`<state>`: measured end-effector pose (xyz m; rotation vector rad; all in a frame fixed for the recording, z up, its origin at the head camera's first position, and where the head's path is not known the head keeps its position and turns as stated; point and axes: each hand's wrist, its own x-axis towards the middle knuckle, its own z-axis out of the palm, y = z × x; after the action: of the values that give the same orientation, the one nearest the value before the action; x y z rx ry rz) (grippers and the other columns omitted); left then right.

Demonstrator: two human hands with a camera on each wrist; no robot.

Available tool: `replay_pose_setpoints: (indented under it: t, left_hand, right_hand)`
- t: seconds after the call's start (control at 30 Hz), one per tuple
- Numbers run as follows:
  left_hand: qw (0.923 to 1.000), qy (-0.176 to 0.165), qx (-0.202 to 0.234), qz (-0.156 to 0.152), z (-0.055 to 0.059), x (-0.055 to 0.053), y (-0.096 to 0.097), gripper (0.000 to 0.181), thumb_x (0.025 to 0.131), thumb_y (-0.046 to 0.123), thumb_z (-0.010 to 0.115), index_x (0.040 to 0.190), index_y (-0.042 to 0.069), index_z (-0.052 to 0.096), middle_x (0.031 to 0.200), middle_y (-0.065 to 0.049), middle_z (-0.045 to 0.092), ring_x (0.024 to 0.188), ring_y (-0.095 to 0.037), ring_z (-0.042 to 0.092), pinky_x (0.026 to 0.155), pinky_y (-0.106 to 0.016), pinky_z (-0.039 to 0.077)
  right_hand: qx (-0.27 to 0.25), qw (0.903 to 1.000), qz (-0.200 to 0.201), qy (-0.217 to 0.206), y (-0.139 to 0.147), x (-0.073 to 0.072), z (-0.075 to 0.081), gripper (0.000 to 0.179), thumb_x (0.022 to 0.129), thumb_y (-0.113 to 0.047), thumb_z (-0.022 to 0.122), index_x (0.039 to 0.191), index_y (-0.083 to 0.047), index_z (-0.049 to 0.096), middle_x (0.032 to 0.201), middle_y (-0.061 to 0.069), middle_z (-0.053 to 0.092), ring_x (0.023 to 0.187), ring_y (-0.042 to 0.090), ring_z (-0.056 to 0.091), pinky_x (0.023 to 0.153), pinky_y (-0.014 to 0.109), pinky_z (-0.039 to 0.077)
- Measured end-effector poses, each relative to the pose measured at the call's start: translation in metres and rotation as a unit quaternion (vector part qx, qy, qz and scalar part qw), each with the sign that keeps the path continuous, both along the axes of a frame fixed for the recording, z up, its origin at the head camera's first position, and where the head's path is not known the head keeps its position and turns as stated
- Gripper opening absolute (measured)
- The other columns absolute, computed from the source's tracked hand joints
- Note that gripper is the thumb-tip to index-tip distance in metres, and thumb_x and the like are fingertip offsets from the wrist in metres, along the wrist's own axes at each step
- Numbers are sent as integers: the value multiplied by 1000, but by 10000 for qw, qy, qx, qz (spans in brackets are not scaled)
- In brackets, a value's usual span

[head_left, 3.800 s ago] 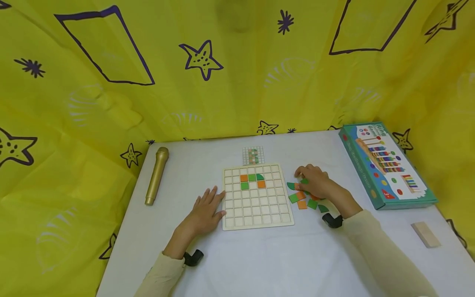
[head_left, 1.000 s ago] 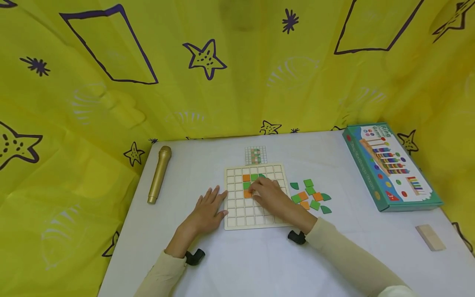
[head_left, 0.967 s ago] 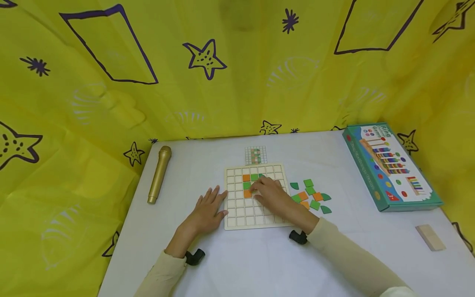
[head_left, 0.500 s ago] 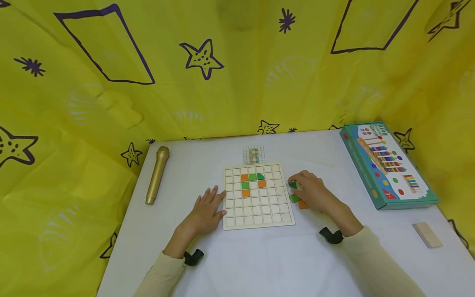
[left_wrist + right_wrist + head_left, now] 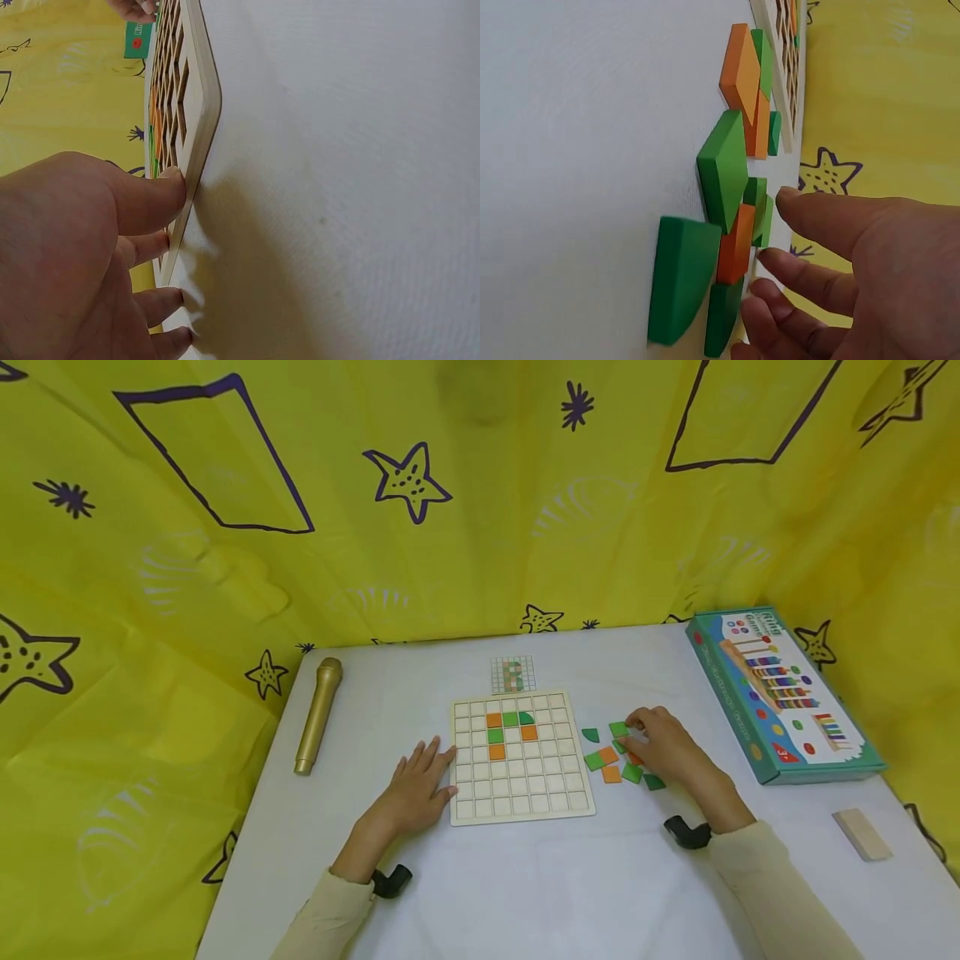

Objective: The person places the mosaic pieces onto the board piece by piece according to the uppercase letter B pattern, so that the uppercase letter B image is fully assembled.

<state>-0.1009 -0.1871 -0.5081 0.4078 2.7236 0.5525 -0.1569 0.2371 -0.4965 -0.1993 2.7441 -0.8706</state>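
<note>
A pale wooden grid board (image 5: 521, 789) lies mid-table, with orange and green tiles set in its upper cells, among them an orange tile (image 5: 497, 752) in the third row. My left hand (image 5: 412, 789) rests spread at the board's left edge; its thumb touches the rim in the left wrist view. Right of the board, my right hand (image 5: 663, 743) hovers over a loose tile pile, fingertips beside a light green square tile (image 5: 618, 728). In the right wrist view its thumb and fingers stand apart, nothing between them. A dark green quarter-round tile (image 5: 681, 277) lies nearest that camera.
Behind the board lies a small printed pattern card (image 5: 513, 674). A gold microphone (image 5: 318, 717) is at the left. At the right are a teal game box (image 5: 783, 693) and a small wooden block (image 5: 862, 834). A yellow curtain (image 5: 480, 552) hangs behind the table.
An orange tile has been added in the board's third row. My right hand has moved from the board to the pile on the right. The left hand stays put.
</note>
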Motion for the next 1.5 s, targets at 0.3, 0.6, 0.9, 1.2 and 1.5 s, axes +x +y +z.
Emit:
replay_pose_setpoints:
  t: [0.3, 0.6, 0.9, 1.2, 1.5]
  left_hand:
    - [10000, 25, -4, -9, 0, 0, 0, 65, 109, 37, 56, 166, 15, 33, 176, -17, 15, 163, -42, 9, 127, -68, 13]
    - [10000, -24, -2, -46, 2, 1, 0, 66, 109, 36, 56, 167, 16, 32, 176, -18, 15, 163, -42, 9, 127, -68, 13]
    - [10000, 58, 34, -73, 1, 1, 0, 65, 109, 35, 56, 166, 14, 33, 176, -19, 16, 163, -43, 10, 127, -69, 13]
    - [9999, 80, 35, -83, 1, 3, 0, 64, 109, 34, 55, 166, 14, 33, 176, -20, 16, 162, -44, 11, 127, -69, 14]
    - [10000, 41, 0, -26, -1, 2, 0, 65, 109, 34, 55, 166, 14, 32, 176, -18, 15, 163, -42, 9, 128, -67, 12]
  right_hand:
    - [-57, 9997, -247, 56, -11, -8, -7, 38, 105, -22, 65, 129, 6, 59, 129, 29, 54, 114, 42, 52, 95, 57, 50]
    - [-271, 9995, -159, -59, -19, -16, -7, 34, 107, -12, 61, 135, 5, 58, 133, 27, 51, 116, 39, 52, 100, 56, 49]
    - [-216, 9996, 175, 70, -20, -18, -9, 31, 109, -10, 58, 137, 4, 57, 133, 27, 52, 120, 40, 55, 105, 57, 50]
    - [-437, 9969, 315, 577, -36, -12, -10, 29, 107, -4, 58, 135, 6, 59, 130, 27, 52, 112, 38, 56, 100, 56, 51]
    - [-658, 9899, 1090, 620, -89, -3, -6, 30, 106, -6, 62, 135, 2, 61, 125, 18, 56, 112, 30, 58, 99, 47, 53]
